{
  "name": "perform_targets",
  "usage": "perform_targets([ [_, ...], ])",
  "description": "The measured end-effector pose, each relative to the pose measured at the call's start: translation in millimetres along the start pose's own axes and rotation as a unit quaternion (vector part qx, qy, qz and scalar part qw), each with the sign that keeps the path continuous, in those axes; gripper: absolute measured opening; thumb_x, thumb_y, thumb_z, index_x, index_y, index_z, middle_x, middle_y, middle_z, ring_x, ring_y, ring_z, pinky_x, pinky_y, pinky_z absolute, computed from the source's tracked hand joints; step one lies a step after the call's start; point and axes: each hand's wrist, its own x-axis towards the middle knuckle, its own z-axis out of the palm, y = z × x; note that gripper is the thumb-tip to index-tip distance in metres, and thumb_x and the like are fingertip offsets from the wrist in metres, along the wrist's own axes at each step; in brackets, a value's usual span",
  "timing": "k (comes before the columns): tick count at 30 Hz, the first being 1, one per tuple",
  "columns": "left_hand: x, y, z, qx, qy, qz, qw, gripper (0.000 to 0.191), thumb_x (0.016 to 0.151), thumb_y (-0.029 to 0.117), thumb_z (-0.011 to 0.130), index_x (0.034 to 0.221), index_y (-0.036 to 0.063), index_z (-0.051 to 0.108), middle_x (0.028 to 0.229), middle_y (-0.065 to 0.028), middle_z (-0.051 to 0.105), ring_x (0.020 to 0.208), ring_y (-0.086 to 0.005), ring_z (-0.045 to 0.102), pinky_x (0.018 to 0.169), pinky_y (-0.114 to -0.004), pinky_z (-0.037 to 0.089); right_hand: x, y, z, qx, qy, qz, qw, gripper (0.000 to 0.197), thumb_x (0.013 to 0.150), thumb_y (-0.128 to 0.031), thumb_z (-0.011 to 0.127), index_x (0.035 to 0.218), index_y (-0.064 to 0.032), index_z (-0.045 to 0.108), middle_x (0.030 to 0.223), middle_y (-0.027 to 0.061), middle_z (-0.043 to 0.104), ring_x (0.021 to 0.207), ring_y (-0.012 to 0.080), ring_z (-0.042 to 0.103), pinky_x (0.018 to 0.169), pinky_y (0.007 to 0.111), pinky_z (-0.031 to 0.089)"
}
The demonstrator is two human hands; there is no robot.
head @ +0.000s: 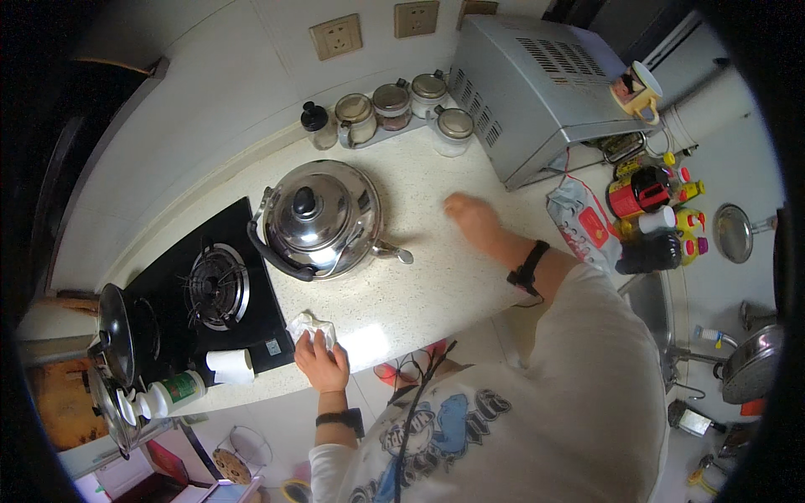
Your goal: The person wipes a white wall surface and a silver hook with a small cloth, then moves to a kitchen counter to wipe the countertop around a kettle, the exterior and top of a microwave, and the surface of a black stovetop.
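Note:
My left hand (322, 366) has its fingers on a crumpled white paper towel (308, 323) at the counter's front edge, beside the gas hob (267, 320). Over the speckled pale countertop (415, 302), my right hand (473, 217) is blurred, with its fingers curled. Whether anything is inside it cannot be made out. Between the hob and my right hand stands a shiny steel kettle (324, 220) with a black lid knob and a black handle folded to one side. The kettle's spout (393, 251) points towards my right arm.
Seasoning jars (391, 104) line the wall beside a silver oven-like appliance (522, 94) with a mug (635, 91) on top. Bottles (641, 192) and a plastic packet (582, 220) sit at right. A paper roll (229, 366), spray bottle (170, 394) and pan lid (116, 333) are by the burner (217, 286).

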Motion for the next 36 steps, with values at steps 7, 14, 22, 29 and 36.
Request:
perform_targets([
  [7, -3, 3, 3, 0.021, 0.022, 0.029, 0.999, 0.04, 0.076, 0.019, 0.056, 0.112, 0.004, 0.052, 0.118, -0.0225, 0.043, 0.107, -0.0381, 0.041, 0.091, -0.048, 0.033, 54, 66, 10, -0.282, 0.094, 0.142, 0.944, 0.009, 0.068, 0.001, 0.054, 0.074, -0.0011, 0.061, 0.081, 0.0121, 0.06, 0.081, 0.0229, 0.059, 0.069, 0.028, 0.052],
  [14, -6, 0, 4, 0.029, 0.016, 0.032, 0.999, 0.042, 0.076, 0.02, 0.055, 0.114, 0.0047, 0.05, 0.119, -0.0231, 0.043, 0.108, -0.039, 0.041, 0.092, -0.049, 0.032, 62, 58, 10, -0.151, 0.086, 0.113, 0.978, 0.019, 0.072, 0.002, 0.052, 0.087, -0.0004, 0.063, 0.109, 0.0138, 0.059, 0.106, 0.0259, 0.054, 0.089, 0.032, 0.046],
  [22, -4, -1, 5, 0.031, 0.013, 0.027, 0.999, 0.041, 0.078, 0.021, 0.054, 0.115, 0.0049, 0.049, 0.12, -0.024, 0.042, 0.108, -0.0395, 0.041, 0.092, -0.049, 0.032, 52, 47, 12, -0.18, 0.078, 0.041, 0.98, 0.018, 0.073, 0.002, 0.052, 0.089, 0.0008, 0.062, 0.111, 0.0147, 0.057, 0.107, 0.0261, 0.053, 0.09, 0.031, 0.046],
  [29, -1, -1, 5, 0.03, 0.008, 0.022, 0.999, 0.041, 0.077, 0.021, 0.053, 0.114, 0.0036, 0.049, 0.119, -0.024, 0.042, 0.107, -0.0398, 0.041, 0.091, -0.05, 0.032, 118, 81, 24, -0.239, 0.058, 0.197, 0.949, 0.015, 0.07, 0.0, 0.056, 0.083, -0.0007, 0.064, 0.096, 0.0158, 0.06, 0.093, 0.0267, 0.057, 0.08, 0.029, 0.05],
  [36, -9, -6, -1, 0.036, 0.012, 0.014, 0.999, 0.042, 0.076, 0.021, 0.052, 0.114, 0.0035, 0.05, 0.119, -0.0241, 0.042, 0.107, -0.0399, 0.041, 0.091, -0.049, 0.032, 164, 77, 30, -0.195, -0.027, 0.266, 0.944, 0.018, 0.078, -0.004, 0.052, 0.089, 0.0009, 0.064, 0.097, 0.0133, 0.061, 0.095, 0.0265, 0.056, 0.084, 0.032, 0.047],
])
